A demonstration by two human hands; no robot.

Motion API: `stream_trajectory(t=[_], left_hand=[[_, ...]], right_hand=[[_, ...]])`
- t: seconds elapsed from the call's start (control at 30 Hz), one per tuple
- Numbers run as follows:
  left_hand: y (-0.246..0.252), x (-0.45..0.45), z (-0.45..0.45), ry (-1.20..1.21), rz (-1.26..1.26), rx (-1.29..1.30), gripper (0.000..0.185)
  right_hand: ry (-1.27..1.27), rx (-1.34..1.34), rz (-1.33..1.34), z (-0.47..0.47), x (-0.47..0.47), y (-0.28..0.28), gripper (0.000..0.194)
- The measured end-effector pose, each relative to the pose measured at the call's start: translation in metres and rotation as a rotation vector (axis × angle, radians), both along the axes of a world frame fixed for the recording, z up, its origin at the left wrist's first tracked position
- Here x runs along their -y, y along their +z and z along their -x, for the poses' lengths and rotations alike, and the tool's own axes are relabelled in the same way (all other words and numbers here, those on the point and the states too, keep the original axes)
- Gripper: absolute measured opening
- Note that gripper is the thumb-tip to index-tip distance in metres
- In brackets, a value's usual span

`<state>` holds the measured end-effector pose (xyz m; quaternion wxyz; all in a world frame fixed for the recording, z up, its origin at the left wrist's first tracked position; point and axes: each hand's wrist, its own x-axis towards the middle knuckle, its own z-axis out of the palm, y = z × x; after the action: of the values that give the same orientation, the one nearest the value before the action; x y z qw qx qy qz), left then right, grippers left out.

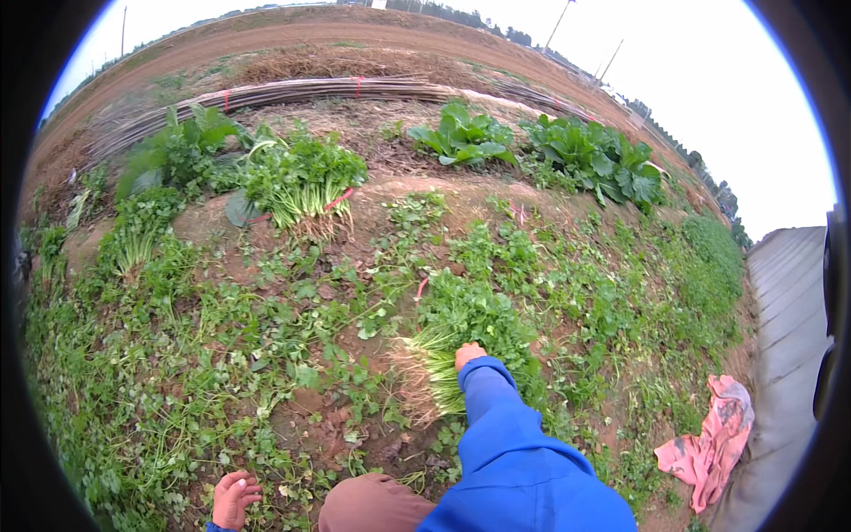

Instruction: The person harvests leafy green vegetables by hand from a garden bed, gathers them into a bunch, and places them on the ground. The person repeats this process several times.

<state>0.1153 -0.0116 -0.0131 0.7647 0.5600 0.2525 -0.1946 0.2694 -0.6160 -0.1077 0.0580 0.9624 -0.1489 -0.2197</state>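
Note:
My right hand (469, 354), at the end of a blue sleeve, is closed over the stems of a leafy celery-like bunch (444, 372). Its fingertips are hidden among the stalks. The bunch lies on the ground with its pale roots (411, 382) to the left and its leaves (482, 309) spread up and to the right. A red tie strip (421, 289) shows by its upper left side. Low in the picture, my left hand (234, 499) hovers over low greens, fingers loosely bent and holding nothing.
A tied bunch (299, 179) with a red strip stands farther back, and a smaller bunch (136, 233) is left of it. Broad-leaved plants (465, 136) line the bed's edge before bundled poles (319, 90). A pink cloth (708, 442) lies beside grey sheeting (791, 319).

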Motion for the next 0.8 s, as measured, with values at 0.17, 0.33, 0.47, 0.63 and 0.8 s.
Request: stream_trajectory(t=[0.17, 0.33, 0.47, 0.63, 0.8], left_hand=[[0.011, -0.028, 0.025, -0.026, -0.070, -0.074, 0.039], [0.025, -0.050, 0.039, -0.012, -0.078, -0.098, 0.033], [0.067, -0.030, 0.034, 0.155, -0.134, 0.043, 0.017], [0.171, 0.017, 0.041, 0.124, -0.117, 0.345, 0.015], [0.305, 0.024, 0.113, 0.075, -0.250, 0.833, 0.020]], right_hand=[[-0.058, 0.237, -0.082, -0.011, 0.004, 0.009, 0.025], [0.246, 0.640, 0.121, -0.017, -0.038, 0.040, 0.017], [0.305, 0.706, -0.307, -0.018, -0.127, 0.084, 0.022], [0.519, 0.569, -0.925, 0.029, -0.272, 0.156, 0.027], [1.141, 0.357, -1.230, 0.109, -0.412, 0.233, 0.017]])
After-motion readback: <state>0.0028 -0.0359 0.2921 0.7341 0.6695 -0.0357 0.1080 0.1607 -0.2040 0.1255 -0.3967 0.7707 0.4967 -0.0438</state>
